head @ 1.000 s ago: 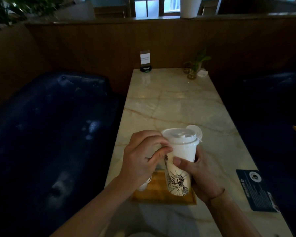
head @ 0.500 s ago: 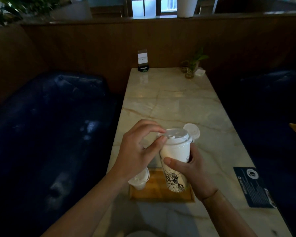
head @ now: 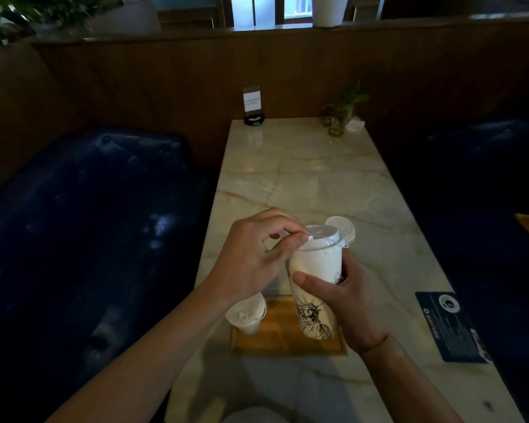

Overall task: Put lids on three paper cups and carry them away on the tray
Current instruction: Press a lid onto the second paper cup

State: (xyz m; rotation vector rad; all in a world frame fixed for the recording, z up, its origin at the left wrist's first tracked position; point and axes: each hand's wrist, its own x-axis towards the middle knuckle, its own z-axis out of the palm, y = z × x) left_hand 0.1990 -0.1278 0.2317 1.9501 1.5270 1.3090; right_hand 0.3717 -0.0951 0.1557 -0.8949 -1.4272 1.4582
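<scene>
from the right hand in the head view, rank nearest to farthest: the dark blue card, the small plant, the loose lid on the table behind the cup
From the right hand:
1. Loose lid, on the table just beyond the held cup.
2. Dark blue card, flat by the table's right edge.
3. Small plant, at the far right end of the table.

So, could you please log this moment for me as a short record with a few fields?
setting: marble table between dark blue seats
held cup: printed paper cup, gripped by right hand above the wooden tray
lid: white lid on the cup rim, left hand fingertips pressing its edge
on tray: one lidded cup
spare lid: lying on the table behind the held cup
third cup: not visible
</scene>
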